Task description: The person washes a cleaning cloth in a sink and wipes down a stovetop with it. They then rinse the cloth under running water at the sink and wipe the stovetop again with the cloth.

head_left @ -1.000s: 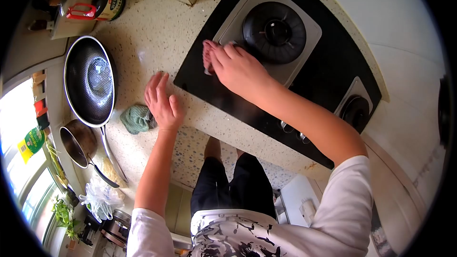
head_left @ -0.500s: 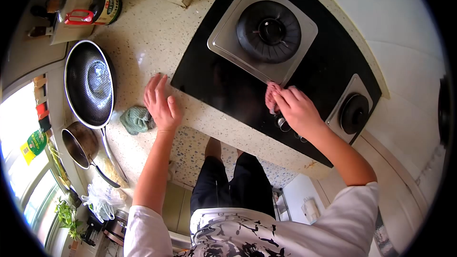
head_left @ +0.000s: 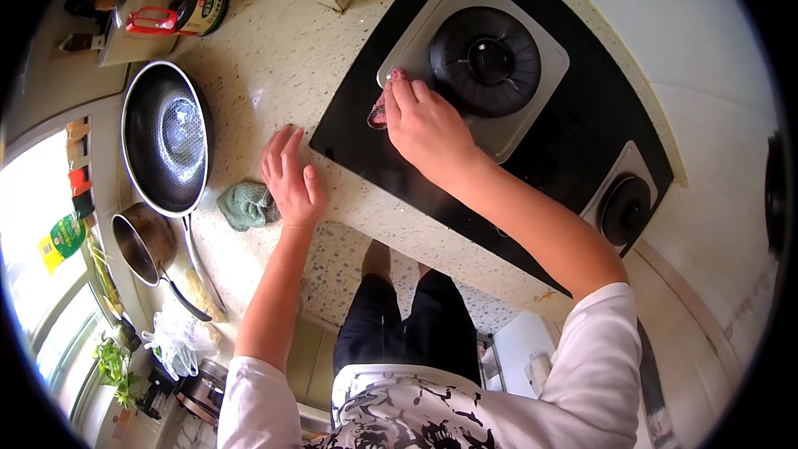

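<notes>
Speckled cream stone with a soft shine forms the counter (head_left: 274,58), sweeping from eleven o'clock down to eight, with a pebble-patterned floor (head_left: 332,283) at seven and pale wall tiles (head_left: 698,41) at two. A bright window (head_left: 33,191) stands at nine. Toward one o'clock the hob (head_left: 573,129) is glossy black with a curved far edge; on it, a squarish metal plate (head_left: 407,54) with rounded corners surrounds a round, ribbed, dull black burner (head_left: 453,66), and a smaller burner (head_left: 625,209) sits at three. Between nine and ten lies a frying pan (head_left: 166,141), its dark inside finely dimpled and its rim bright; a brownish saucepan (head_left: 150,237) is at half past eight, a crinkled, see-through plastic bag (head_left: 179,345) at eight.

The pink cloth (head_left: 378,114) is limp and rough-textured, darker along one fold, and lies on the hob at the plate's edge, on the eight o'clock side of the ribbed burner. Over it, the right hand (head_left: 428,125) has its fingers bunched together, pinching the cloth and covering much of it. Near the middle, toward nine, the left hand (head_left: 293,179) is loosely spread at the counter's edge; whether its palm bears on the surface is hard to tell. Just beside it, toward eight, sits a crumpled green cloth (head_left: 247,204).
</notes>
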Demonstrator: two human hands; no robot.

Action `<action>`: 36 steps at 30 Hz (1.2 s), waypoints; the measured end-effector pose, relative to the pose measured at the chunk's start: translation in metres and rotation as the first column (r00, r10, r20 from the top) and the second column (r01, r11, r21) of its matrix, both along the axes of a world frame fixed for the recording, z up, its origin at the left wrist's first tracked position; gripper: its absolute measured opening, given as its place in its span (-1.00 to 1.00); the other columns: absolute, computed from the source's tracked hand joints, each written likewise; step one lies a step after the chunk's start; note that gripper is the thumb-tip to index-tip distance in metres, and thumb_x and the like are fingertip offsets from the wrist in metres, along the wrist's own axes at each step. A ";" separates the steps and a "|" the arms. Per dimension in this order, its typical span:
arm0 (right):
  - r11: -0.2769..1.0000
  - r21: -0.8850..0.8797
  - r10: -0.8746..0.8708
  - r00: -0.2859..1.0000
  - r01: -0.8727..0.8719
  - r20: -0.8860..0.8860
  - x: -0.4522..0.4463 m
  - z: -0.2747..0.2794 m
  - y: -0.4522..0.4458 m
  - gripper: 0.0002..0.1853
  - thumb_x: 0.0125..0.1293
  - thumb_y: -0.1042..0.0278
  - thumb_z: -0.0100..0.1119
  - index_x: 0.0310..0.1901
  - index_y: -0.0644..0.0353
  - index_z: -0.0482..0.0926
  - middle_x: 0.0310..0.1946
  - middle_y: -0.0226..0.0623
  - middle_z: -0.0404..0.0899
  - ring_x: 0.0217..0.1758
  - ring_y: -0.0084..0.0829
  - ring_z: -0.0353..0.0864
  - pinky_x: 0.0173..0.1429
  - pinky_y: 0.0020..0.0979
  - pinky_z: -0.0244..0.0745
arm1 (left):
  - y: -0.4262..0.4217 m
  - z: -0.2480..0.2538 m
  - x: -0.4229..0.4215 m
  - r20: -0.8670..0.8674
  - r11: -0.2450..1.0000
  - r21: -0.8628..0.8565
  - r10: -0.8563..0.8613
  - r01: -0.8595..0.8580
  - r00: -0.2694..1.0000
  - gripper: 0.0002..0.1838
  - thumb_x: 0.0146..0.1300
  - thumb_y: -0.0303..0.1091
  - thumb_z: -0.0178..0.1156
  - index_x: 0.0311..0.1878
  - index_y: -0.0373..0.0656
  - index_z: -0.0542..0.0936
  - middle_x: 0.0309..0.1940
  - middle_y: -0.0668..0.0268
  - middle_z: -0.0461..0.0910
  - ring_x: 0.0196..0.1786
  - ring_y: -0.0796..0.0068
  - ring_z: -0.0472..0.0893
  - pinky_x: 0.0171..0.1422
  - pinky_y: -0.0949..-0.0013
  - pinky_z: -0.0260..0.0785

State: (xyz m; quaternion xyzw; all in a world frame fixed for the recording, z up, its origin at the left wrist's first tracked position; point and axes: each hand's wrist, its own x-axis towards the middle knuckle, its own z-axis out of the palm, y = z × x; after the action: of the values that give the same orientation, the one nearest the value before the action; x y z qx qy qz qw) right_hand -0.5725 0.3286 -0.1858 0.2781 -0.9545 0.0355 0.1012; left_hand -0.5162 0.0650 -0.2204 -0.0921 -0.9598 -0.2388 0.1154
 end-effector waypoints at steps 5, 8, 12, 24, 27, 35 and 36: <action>0.998 0.021 -0.064 0.989 0.061 0.134 0.023 0.004 0.016 -0.50 0.33 0.27 0.31 0.18 0.52 0.64 0.22 -0.02 0.62 0.11 -0.29 0.64 0.16 -0.40 0.67 | 0.000 0.000 0.000 -0.005 0.999 0.051 0.006 -0.006 1.000 -0.36 0.65 0.14 -0.17 0.35 -0.17 0.62 0.37 0.01 0.56 0.45 -0.11 0.48 0.60 -0.08 0.17; 0.997 0.078 -0.040 0.978 0.024 0.204 0.046 0.022 0.048 -0.49 0.35 0.28 0.30 0.22 0.50 0.62 0.20 -0.08 0.62 0.11 -0.30 0.64 0.19 -0.41 0.65 | -0.001 -0.002 0.001 -0.012 0.999 0.047 0.012 -0.011 1.000 -0.37 0.64 0.14 -0.16 0.35 -0.17 0.62 0.37 0.01 0.56 0.45 -0.11 0.48 0.60 -0.08 0.17; 0.995 0.099 -0.050 0.963 0.024 0.264 0.079 0.032 0.085 -0.50 0.36 0.33 0.28 0.27 0.45 0.60 0.19 -0.13 0.62 0.10 -0.28 0.64 0.21 -0.38 0.65 | 0.000 0.000 0.001 -0.004 0.998 0.057 0.010 -0.009 1.000 -0.37 0.64 0.14 -0.15 0.35 -0.17 0.62 0.38 0.01 0.56 0.46 -0.11 0.48 0.60 -0.09 0.17; 0.999 0.029 -0.050 0.977 0.045 0.205 0.069 0.021 0.061 -0.42 0.31 0.32 0.29 0.32 0.47 0.57 0.33 -0.06 0.58 0.06 -0.31 0.60 0.21 -0.34 0.63 | 0.000 0.002 0.002 0.010 1.000 0.019 0.014 -0.014 1.000 -0.31 0.66 0.19 -0.25 0.38 -0.17 0.60 0.39 0.02 0.56 0.47 -0.09 0.48 0.60 -0.07 0.20; 0.998 -0.024 -0.054 0.990 0.057 0.128 0.032 0.007 0.020 -0.40 0.31 0.34 0.23 0.38 0.38 0.54 0.28 -0.22 0.59 0.06 -0.34 0.56 0.19 -0.37 0.57 | 0.000 0.001 0.002 0.013 1.000 0.017 0.010 -0.010 1.000 -0.30 0.67 0.19 -0.27 0.39 -0.17 0.60 0.40 0.03 0.56 0.47 -0.07 0.48 0.59 -0.06 0.20; 1.000 -0.008 0.031 0.997 -0.030 0.071 0.058 0.011 0.066 -0.55 0.30 0.26 0.27 0.17 0.31 0.71 0.27 -0.34 0.62 0.03 -0.39 0.56 0.10 -0.39 0.53 | 0.000 0.000 0.002 -0.002 1.000 -0.002 -0.006 0.006 1.000 -0.31 0.69 0.17 -0.30 0.40 -0.17 0.59 0.41 0.05 0.56 0.48 -0.05 0.49 0.59 -0.04 0.20; 0.999 0.007 0.034 0.995 -0.035 0.099 0.069 0.015 0.080 -0.55 0.30 0.27 0.27 0.18 0.29 0.70 0.26 -0.36 0.63 0.03 -0.41 0.56 0.09 -0.39 0.52 | 0.001 -0.001 0.002 -0.005 1.000 -0.001 -0.009 0.009 1.000 -0.31 0.69 0.16 -0.30 0.39 -0.18 0.59 0.41 0.05 0.57 0.47 -0.05 0.49 0.59 -0.04 0.21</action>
State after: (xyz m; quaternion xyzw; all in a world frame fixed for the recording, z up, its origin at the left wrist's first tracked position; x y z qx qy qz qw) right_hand -0.5033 0.4082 -0.1711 0.2928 -0.9536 0.0466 0.0520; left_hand -0.5141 0.0658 -0.2209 -0.0972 -0.9591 -0.2387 0.1166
